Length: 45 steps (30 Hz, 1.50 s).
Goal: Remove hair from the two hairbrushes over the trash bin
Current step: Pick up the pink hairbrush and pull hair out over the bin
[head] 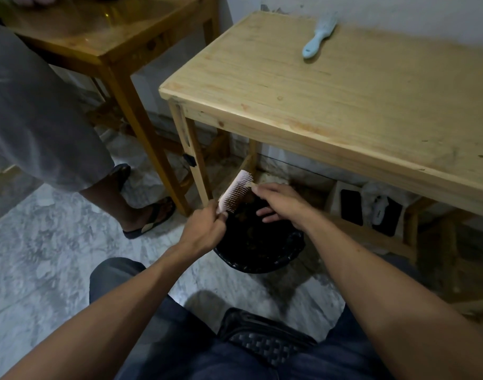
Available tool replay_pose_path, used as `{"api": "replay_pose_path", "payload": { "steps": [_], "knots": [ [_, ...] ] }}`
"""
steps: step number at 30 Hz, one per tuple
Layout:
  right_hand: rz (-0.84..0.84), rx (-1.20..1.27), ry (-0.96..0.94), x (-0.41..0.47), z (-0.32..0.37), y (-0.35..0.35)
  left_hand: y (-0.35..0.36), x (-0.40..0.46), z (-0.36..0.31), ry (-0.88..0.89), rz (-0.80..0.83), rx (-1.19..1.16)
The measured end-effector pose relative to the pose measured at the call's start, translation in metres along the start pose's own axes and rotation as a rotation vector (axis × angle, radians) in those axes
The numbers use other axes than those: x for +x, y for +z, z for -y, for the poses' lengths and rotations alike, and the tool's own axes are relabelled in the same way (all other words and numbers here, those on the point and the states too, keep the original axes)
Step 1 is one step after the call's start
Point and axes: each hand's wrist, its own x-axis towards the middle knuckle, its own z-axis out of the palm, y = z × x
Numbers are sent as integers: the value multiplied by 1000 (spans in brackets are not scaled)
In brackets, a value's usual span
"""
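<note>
My left hand grips the handle of a pink hairbrush, which tilts up and to the right above the black-lined trash bin. My right hand hovers over the bin, thumb and forefinger pinched at the bristles near the brush's tip; whether hair is between them is too small to tell. A light blue hairbrush lies on the pale wooden table, at its far side near the wall.
Another person's leg in a sandal stands left of the bin. A darker wooden table is at the upper left. A low shelf under the pale table holds dark items. I sit on a black chair.
</note>
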Motion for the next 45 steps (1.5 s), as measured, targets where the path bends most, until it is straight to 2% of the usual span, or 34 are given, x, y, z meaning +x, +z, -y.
{"api": "replay_pose_path", "payload": {
  "steps": [5,10,13,18,22,26,30,35,38,42,45],
  "knots": [
    [-51,20,-102,4,-6,-2,-1,0,0,41,-2,26],
    [-223,-49,-33,4,-10,-21,-9,2,10,-64,-73,-83],
    [-150,-31,-8,-1,-9,-21,-11,2,10,-30,-40,-86],
    [77,108,-114,-1,4,6,-2,-1,-2,68,21,-43],
    [-113,60,-104,8,3,1,-4,0,-4,33,-51,-79],
    [-257,62,-10,7,-8,-22,-15,2,1,-49,-163,-168],
    [-186,44,26,4,-18,-24,-16,2,4,-55,-156,-150],
    [-96,-140,-7,-5,-2,-5,-9,0,0,-2,-100,-144],
    [-134,-173,-101,-7,7,4,-6,0,-4,5,-72,-115],
    [-156,-92,-234,-10,15,13,-1,-1,-7,71,-43,-24],
    [-147,-84,-228,-9,17,18,0,-3,-11,98,-37,31]
  ]
}}
